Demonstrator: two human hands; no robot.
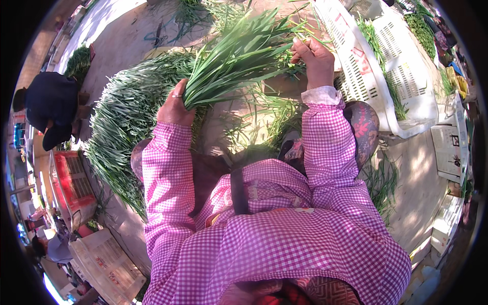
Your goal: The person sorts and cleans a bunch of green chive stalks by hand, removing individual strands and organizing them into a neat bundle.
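Note:
My left hand [176,108], a ring on one finger, is closed around the lower end of a bunch of green chives [236,58]. Its long blades fan out up and to the right. At the far side of the bunch my right hand [317,62] is closed in a pinch on a few thin blades near the tips. A big heap of stacked chives [129,104] lies left of and beneath my left hand. Loose, paler blades [272,114] are strewn on the ground between my knees. Both my arms wear pink checked sleeves.
A white slatted crate [363,76] with some chives inside stands close by my right arm. Farther right is another pale crate [450,145]. At left are a red crate [72,180], a cream crate [109,267] and a person in dark clothing [51,104]. Scattered greens [382,185] lie beside my right knee.

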